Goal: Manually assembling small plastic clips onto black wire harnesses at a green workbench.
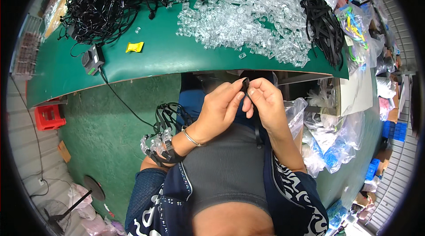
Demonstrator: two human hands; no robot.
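Observation:
In front of my chest, just off the table's near edge, my left hand [220, 107] pinches a black strap [246, 86] between thumb and fingers. My right hand [267, 102] grips the same strap close beside it, fingertips nearly meeting. The strap's loose end hangs down below my right hand. Around my left forearm are looped several black straps [168, 113] with clear plastic pieces [156, 141] on them. What the fingertips cover of the strap cannot be made out.
On the green table [172, 59] lie a heap of clear plastic pieces [248, 19], a tangle of black cords [106, 6], a bundle of black straps [323, 26], a yellow packet [134, 47] and a small black device [92, 59] with a cable. A red stool [49, 117] stands left.

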